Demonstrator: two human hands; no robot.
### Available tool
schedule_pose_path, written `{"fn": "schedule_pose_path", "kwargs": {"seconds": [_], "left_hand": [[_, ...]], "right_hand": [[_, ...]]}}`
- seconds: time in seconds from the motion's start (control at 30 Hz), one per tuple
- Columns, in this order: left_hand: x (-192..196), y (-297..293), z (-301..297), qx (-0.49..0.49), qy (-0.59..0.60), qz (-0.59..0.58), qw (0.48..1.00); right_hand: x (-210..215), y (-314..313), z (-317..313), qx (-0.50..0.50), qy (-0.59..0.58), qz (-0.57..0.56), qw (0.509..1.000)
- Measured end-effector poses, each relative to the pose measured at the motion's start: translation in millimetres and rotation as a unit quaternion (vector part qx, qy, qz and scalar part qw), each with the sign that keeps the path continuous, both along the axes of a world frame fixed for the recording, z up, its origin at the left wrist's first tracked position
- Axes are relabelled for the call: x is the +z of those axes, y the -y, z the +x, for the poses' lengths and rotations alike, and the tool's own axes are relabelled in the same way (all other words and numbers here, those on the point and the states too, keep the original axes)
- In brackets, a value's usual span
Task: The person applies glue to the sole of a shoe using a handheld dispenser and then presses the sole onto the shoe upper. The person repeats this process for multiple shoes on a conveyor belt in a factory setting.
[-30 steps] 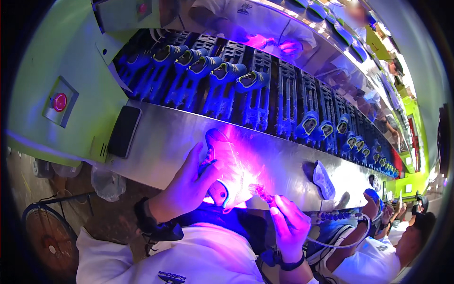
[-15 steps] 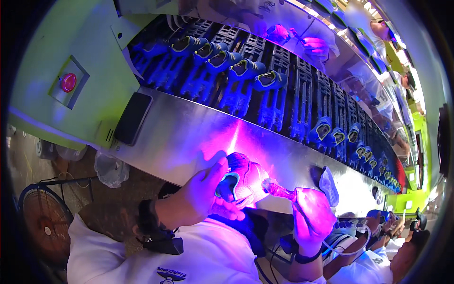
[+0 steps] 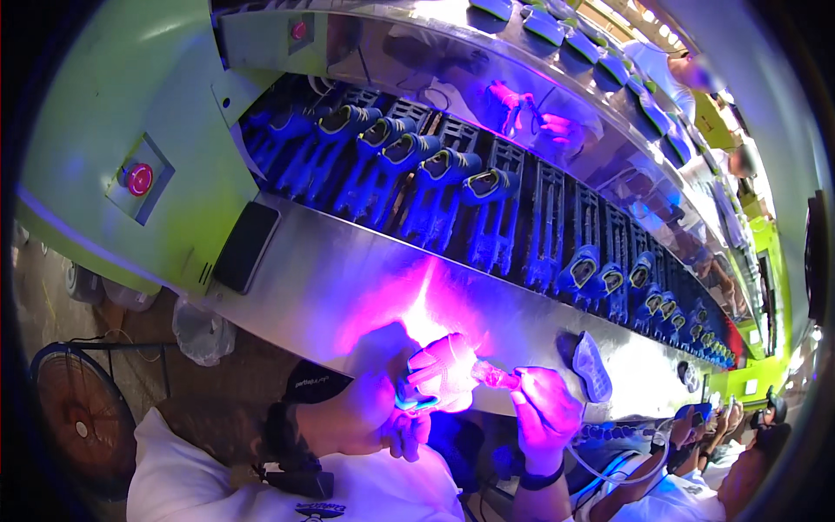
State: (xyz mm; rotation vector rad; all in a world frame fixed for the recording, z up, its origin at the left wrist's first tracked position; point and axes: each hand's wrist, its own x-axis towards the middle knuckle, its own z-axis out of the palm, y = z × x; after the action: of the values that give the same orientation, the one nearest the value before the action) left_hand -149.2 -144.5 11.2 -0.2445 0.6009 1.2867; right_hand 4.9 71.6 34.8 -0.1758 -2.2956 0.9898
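My left hand [image 3: 387,422] is closed around a shoe upper [image 3: 450,364], held up at the bench's near edge and tilted. Pink-violet light falls on it and washes out much of its surface. In my right hand [image 3: 548,407] is a brush [image 3: 497,375] with a clumped, coated body, pinched between the fingers. The brush's tip meets or nearly meets the shoe's right side; glare hides whether they touch. A loose shoe sole [image 3: 592,367] lies on the metal bench [image 3: 322,261], just beyond my right hand.
Behind the bench runs a slatted conveyor [image 3: 548,226] carrying several shoes [image 3: 487,185]. A green machine housing [image 3: 87,113] with a red button [image 3: 139,179] stands at left, a black pad [image 3: 247,247] beside it. A fan [image 3: 83,426] is lower left. Co-workers sit at right.
My left hand has turned the shoe, so its opening shows less. My right hand has shifted left with the brush, which stays at the shoe's right side. The view has shifted slightly.
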Motion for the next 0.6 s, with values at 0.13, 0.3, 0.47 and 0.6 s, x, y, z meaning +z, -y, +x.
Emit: {"fn": "schedule_pose_path", "kwargs": {"seconds": [0.13, 0.3, 0.47, 0.6], "left_hand": [[1, -1, 3, -0.038, -0.041, -0.017, 0.998], [-9, 3, 5, -0.053, -0.029, -0.027, 0.998], [-40, 6, -7, 0.007, 0.078, 0.041, 0.996], [-16, -29, -39, 0.027, -0.082, 0.147, 0.985]], "right_hand": [[-23, 10, 6, -0.020, -0.012, -0.061, 0.998], [-59, 27, 19, -0.070, 0.005, -0.130, 0.989], [-68, 27, 19, -0.077, 0.034, -0.216, 0.973], [-81, -1, 14, -0.021, 0.067, -0.257, 0.964]]}}
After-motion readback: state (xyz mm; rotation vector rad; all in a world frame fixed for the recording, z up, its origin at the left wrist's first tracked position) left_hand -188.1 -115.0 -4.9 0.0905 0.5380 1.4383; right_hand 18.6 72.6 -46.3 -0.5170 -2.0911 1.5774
